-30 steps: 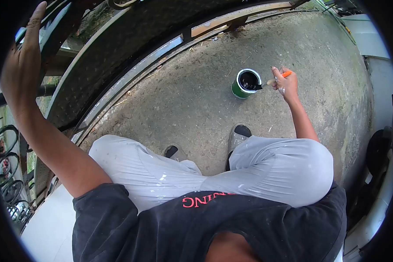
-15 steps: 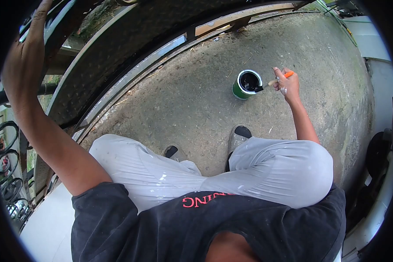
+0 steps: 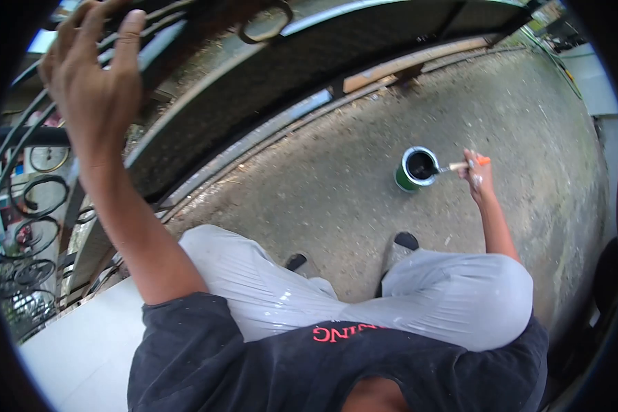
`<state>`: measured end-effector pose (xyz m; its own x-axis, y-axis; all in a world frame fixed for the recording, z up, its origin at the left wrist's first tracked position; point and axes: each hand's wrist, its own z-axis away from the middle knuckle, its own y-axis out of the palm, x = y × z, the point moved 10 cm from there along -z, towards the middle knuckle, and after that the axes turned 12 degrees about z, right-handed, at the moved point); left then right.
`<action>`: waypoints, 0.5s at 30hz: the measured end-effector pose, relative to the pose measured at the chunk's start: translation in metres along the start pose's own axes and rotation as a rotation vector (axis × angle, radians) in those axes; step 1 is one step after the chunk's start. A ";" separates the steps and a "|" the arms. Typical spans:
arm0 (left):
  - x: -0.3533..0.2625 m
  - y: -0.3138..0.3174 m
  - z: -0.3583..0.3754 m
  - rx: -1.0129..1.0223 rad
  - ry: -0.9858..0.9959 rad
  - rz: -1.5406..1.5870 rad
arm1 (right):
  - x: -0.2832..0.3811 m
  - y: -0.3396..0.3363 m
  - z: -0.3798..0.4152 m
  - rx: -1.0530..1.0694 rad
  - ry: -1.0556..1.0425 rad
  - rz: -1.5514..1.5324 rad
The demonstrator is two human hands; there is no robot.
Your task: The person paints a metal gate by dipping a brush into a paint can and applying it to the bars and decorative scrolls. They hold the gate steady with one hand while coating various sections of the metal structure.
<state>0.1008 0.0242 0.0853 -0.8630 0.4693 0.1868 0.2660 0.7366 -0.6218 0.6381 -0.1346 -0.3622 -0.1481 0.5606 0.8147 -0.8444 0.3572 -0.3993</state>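
A green can [image 3: 406, 180] with dark paint inside stands on the concrete floor, ahead of my right knee. My right hand [image 3: 478, 175], marked with white paint, is closed around a paintbrush [image 3: 456, 166] with an orange-tipped handle. The brush's bristle end is at the can's right rim. At the upper left, my left hand [image 3: 99, 89] is raised against the dark metal scrollwork [image 3: 31, 123], its fingers apart; whether the fingertips bear on the bars is hard to make out.
A long dark panel [image 3: 254, 103] with a pale frame crosses the upper left. My two feet in sandals [image 3: 397, 253] rest on the concrete floor [image 3: 323, 199]. Curled ironwork [image 3: 38, 233] stands at the left, and a white surface [image 3: 82, 343] lies beside me.
The brush has moved from just outside the can to its rim. My left hand shows more fully, its fingers spread. The whole view has shifted, with the can lower and further right.
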 end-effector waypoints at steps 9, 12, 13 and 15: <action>0.011 -0.002 -0.001 0.019 -0.124 0.221 | -0.051 0.010 -0.003 0.208 0.207 -0.590; 0.011 -0.003 -0.003 0.034 -0.144 0.218 | 0.005 0.012 0.004 0.271 0.127 -0.757; 0.011 -0.003 -0.003 0.031 -0.144 0.218 | 0.044 0.014 0.010 0.315 0.071 -0.800; 0.011 -0.004 -0.003 0.034 -0.161 0.232 | 0.137 0.021 0.024 0.430 -0.052 -0.786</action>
<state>0.0912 0.0278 0.0922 -0.8388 0.5379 -0.0846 0.4516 0.6005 -0.6599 0.5871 -0.0682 -0.2485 0.5397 0.2336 0.8088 -0.8302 0.3073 0.4652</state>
